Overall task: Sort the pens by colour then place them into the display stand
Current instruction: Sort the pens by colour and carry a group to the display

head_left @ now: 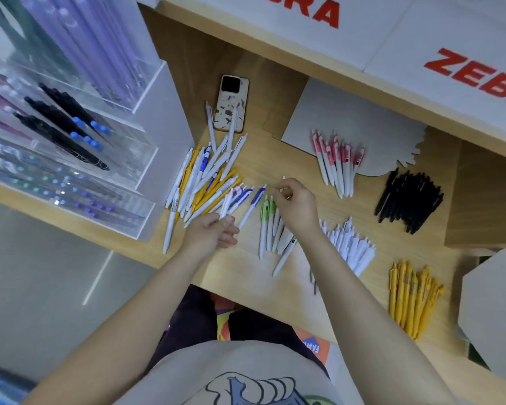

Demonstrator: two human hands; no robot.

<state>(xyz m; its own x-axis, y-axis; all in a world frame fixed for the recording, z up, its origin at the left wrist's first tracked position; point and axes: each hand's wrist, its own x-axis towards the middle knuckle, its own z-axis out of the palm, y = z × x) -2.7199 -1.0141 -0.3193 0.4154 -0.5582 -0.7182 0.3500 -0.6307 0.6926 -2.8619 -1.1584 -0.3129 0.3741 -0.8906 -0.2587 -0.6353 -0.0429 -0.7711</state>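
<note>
Our left hand has its grip curled round a few white pens with blue clips at the edge of the mixed pile. Our right hand pinches a green-clipped pen above the green group. Pink, black, white and yellow groups lie apart on the tabletop. The stand is at left.

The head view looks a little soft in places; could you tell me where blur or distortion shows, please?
Head view: wide-angle bending curves the shelf edge; motion blur smears the red lettering at the right edge; the acrylic display stand reflects light softly; both hands stay fairly sharp.
</note>
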